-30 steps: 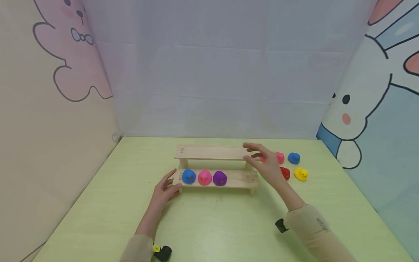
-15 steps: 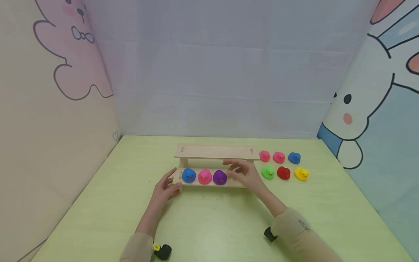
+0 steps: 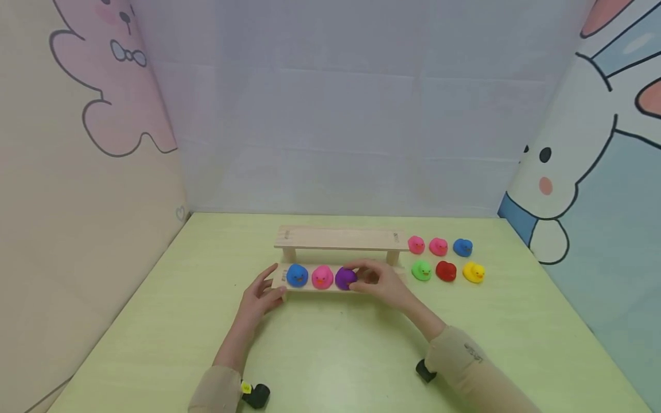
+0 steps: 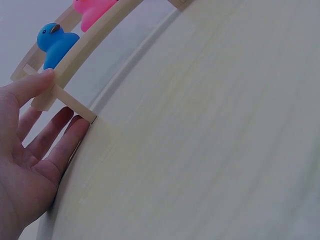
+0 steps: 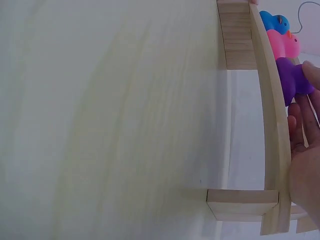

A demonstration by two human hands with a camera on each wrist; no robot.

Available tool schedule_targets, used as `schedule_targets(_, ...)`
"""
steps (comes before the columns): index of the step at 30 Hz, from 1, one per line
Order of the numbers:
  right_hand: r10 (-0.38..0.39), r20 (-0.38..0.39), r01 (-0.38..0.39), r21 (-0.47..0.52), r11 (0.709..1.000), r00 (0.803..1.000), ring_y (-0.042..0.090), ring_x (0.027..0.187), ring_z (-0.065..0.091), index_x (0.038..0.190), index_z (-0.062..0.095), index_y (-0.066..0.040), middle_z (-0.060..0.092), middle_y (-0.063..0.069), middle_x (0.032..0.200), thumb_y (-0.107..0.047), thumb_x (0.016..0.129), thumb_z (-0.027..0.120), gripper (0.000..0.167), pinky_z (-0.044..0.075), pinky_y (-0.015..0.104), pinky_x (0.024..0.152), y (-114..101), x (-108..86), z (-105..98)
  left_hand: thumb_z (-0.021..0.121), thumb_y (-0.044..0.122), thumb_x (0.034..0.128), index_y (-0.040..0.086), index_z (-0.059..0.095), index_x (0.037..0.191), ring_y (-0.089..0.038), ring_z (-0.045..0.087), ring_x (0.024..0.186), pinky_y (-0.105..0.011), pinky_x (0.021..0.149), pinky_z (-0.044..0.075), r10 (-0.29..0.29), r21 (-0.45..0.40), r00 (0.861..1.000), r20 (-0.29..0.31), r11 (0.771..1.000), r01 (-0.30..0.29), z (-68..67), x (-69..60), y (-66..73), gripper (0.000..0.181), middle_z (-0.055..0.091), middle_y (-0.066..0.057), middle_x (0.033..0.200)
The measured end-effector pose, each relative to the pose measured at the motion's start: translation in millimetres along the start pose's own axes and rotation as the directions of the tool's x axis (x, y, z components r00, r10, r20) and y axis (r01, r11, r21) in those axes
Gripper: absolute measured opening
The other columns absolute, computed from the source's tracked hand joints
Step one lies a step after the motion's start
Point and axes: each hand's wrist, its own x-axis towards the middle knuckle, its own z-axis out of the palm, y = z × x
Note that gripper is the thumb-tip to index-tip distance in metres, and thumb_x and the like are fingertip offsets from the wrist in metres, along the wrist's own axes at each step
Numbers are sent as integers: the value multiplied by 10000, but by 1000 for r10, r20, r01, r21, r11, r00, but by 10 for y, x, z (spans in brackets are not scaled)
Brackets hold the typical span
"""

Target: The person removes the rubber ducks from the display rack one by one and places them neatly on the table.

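A two-step wooden rack (image 3: 341,238) stands on the table. On its lower step sit a blue rubber duck (image 3: 296,275), a pink rubber duck (image 3: 322,277) and a purple rubber duck (image 3: 343,279), side by side from the left. My right hand (image 3: 384,285) pinches the purple duck between thumb and fingers; in the right wrist view the duck (image 5: 290,77) rests against the step. At the rack's left end my left hand (image 3: 259,295) grips the lower step. The left wrist view has its thumb (image 4: 37,85) on the step's edge, with the other fingers beside the support.
Right of the rack, more rubber ducks lie on the table in two rows: two pink ones (image 3: 438,246) and a blue one (image 3: 462,247) behind, then green (image 3: 422,270), red (image 3: 446,271) and yellow (image 3: 473,272). The upper step holds no ducks.
From the right end of the upper step, my right hand has come down and left to the purple duck and taken hold of it. My left hand stays at the rack's left end.
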Motion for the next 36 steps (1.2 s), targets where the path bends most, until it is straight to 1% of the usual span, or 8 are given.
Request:
schedule_targets(4, 5, -13, -5, -6, 1000, 1000, 222, 952, 620, 1236, 683, -163, 700, 91, 1139, -189, 874, 758, 371, 511, 228, 777, -15, -11, 6, 717, 171, 909, 248, 413, 1506, -58, 650, 981, -270, 841, 600, 1, -1, 1000, -3, 1000, -1, -1, 3, -3, 675, 573, -194, 1334)
schedule_targets(7, 9, -22, -9, 2, 1000, 1000, 217, 958, 628, 1233, 686, -156, 706, 94, 1144, -192, 869, 763, 373, 513, 227, 780, -23, -14, 16, 718, 170, 908, 247, 412, 1507, -63, 649, 983, -269, 839, 600, -1, 1, 1000, -7, 1000, 1, -1, 5, -3, 677, 572, -198, 1333)
schedule_targets(14, 41, -25, -41, 3, 999, 999, 206, 929, 607, 1246, 673, -86, 699, 154, 1145, -128, 872, 752, 385, 501, 230, 760, -45, -7, 35, 720, 186, 908, 315, 439, 1479, -95, 647, 1017, -260, 847, 596, -29, -3, 1000, -13, 1000, 29, 1, 27, -18, 650, 574, -164, 1348)
schedule_targets(15, 47, -22, -47, 2, 999, 999, 210, 925, 604, 1246, 671, -74, 696, 164, 1145, -116, 873, 747, 383, 500, 234, 758, -66, -11, 30, 721, 196, 909, 318, 436, 1481, -98, 645, 1023, -260, 851, 595, -29, 2, 1000, -11, 1000, 29, 2, 30, -21, 650, 572, -163, 1352)
schedule_targets(22, 52, -12, -52, 1, 999, 999, 214, 913, 594, 1231, 661, -12, 684, 201, 1126, -87, 883, 723, 361, 507, 257, 780, -408, -104, -31, 719, 199, 911, 321, 424, 1490, -107, 642, 1036, -273, 863, 595, -34, 10, 999, -11, 999, 34, 7, 40, -15, 661, 564, -167, 1362)
schedule_targets(24, 53, -13, -53, 7, 999, 998, 220, 916, 594, 1231, 660, -9, 683, 206, 1128, -87, 883, 724, 362, 508, 260, 784, -438, -112, -35, 714, 189, 914, 322, 423, 1491, -107, 643, 1039, -278, 868, 594, -37, 10, 999, -11, 999, 37, 7, 38, -8, 660, 563, -167, 1364)
schedule_targets(30, 57, -12, -57, 25, 998, 998, 226, 918, 595, 1232, 661, -16, 684, 206, 1123, -89, 876, 733, 370, 509, 266, 788, -430, -109, -40, 707, 179, 919, 319, 418, 1494, -106, 645, 1042, -281, 875, 593, -27, 8, 1000, -4, 1000, 27, 4, 32, -11, 659, 562, -166, 1362)
schedule_targets(36, 64, -9, -63, 25, 998, 998, 228, 922, 598, 1231, 666, -27, 688, 199, 1119, -89, 874, 736, 369, 513, 266, 787, -433, -109, -43, 713, 168, 912, 307, 426, 1490, -85, 650, 1011, -257, 847, 594, -14, -8, 1000, 0, 1000, 14, -1, 19, -19, 660, 573, -164, 1339)
